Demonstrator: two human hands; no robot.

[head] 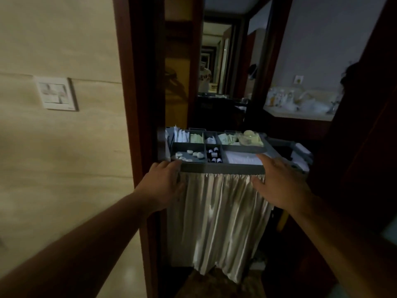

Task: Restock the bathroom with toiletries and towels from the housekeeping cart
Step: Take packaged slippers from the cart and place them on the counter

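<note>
Dim doorway frames the housekeeping cart (pixel 217 168). My left hand (pixel 162 183) touches its front-left corner, grip unclear; my right hand (pixel 279 186) rests spread open at the front-right.

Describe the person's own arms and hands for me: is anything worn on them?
The left forearm and right forearm are bare right to the frame's edge, with no sleeve showing on either. The left hand and right hand wear no gloves. No watch, bracelet or ring shows, though the dim, slightly blurred picture could hide a thin one.
</note>
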